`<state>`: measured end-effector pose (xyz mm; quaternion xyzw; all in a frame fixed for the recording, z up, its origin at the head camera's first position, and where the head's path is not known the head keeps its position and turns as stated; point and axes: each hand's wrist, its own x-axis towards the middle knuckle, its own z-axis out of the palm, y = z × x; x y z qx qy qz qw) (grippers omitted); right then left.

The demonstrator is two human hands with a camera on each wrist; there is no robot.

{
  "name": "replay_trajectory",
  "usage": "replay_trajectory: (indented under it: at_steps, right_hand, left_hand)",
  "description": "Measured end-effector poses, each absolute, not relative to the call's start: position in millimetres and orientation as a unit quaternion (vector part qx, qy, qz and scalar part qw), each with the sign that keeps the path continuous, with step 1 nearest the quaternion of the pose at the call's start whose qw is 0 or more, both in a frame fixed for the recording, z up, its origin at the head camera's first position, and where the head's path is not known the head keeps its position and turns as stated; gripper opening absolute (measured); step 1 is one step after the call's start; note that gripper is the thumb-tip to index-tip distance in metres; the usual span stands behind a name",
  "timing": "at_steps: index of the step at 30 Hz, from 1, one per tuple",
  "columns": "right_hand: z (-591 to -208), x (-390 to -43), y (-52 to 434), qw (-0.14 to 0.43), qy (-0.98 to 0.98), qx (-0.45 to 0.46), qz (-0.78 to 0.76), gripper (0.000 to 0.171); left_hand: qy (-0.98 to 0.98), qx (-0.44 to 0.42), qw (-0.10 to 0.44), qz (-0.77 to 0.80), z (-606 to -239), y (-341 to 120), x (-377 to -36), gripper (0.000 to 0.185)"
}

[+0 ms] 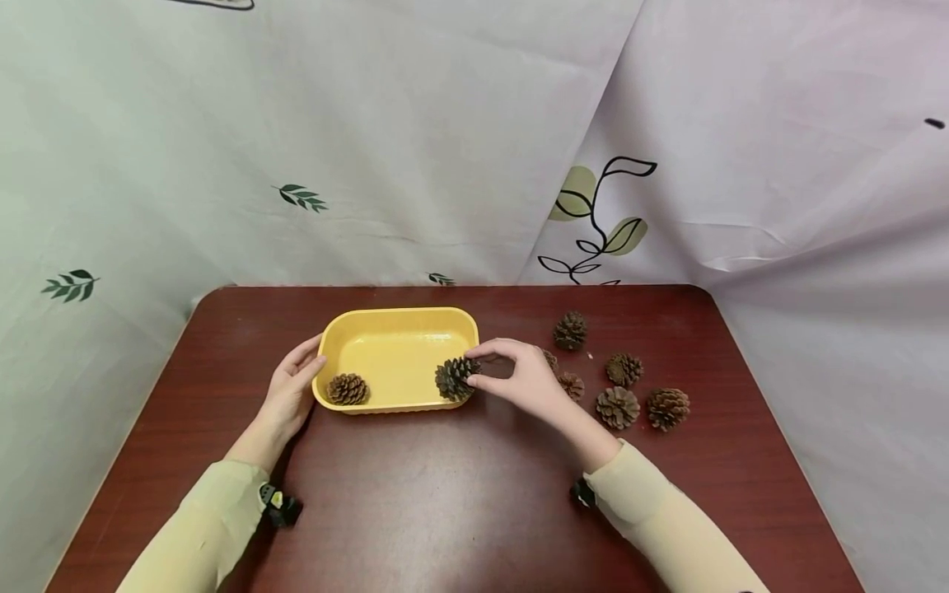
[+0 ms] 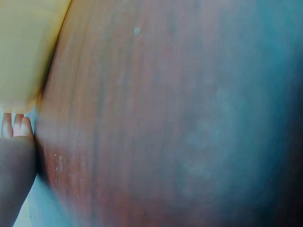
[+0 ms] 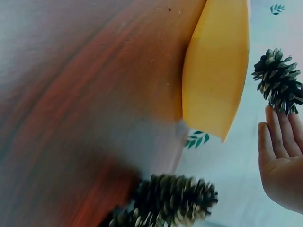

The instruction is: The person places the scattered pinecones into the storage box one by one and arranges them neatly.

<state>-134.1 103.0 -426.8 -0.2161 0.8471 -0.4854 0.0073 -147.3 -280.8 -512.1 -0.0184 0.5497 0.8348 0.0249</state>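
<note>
A yellow tray [image 1: 400,314] sits on the dark red table [image 1: 445,494]. Inside it at the left end lies a brown pine cone [image 1: 347,389]. My right hand [image 1: 478,366] pinches a darker pine cone [image 1: 455,378] between thumb and fingers, low over the tray's right end. The right wrist view shows that cone [image 3: 279,80] at my fingertips [image 3: 279,137], beside the tray [image 3: 218,71]. My left hand [image 1: 292,387] rests with straight fingers against the tray's left wall. In the left wrist view, its fingertips [image 2: 16,126] lie under the tray's edge [image 2: 23,47].
Several loose pine cones lie on the table right of the tray, among them one at the back [image 1: 569,330], one in the middle [image 1: 624,369] and one at the far right [image 1: 668,408]. A leaf-printed cloth [image 1: 445,165] hangs behind the table. Another cone [image 3: 175,198] lies close under my right wrist.
</note>
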Motion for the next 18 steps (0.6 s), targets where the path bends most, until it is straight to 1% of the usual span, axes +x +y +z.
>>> replay_trajectory:
  at_steps: [7,18]
  right_hand:
    - [-431.3,-150.2,78.4,0.043,0.838,-0.216,-0.499,0.035]
    - [-444.1,-165.4,44.4,0.087,0.836,-0.220,-0.496,0.031]
  left_hand:
    - [0.541,-0.017,0.027,0.840,-511.8,-280.3,-148.1,0.037]
    - [0.540,-0.021,0.023,0.841,-512.2,-279.7,-148.6,0.035]
